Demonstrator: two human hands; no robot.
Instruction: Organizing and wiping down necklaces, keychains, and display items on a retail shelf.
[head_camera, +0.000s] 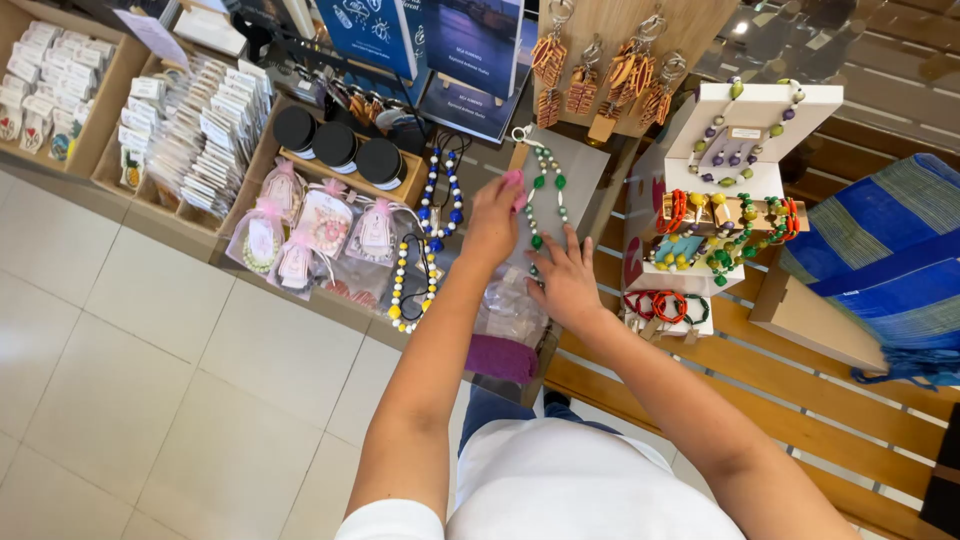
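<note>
A green and white beaded necklace lies on a grey display board on a stall counter. My left hand reaches to the board's left edge, fingers pinched near the top of the necklace. My right hand lies flat on the lower part of the board, fingers spread over the necklace's bottom end. A clear plastic bag and a purple pouch sit just below my hands.
A blue and white necklace and a yellow and white one hang to the left, beside pink gift pouches and black round tins. White stands with beaded jewellery are to the right; a blue striped bag is far right.
</note>
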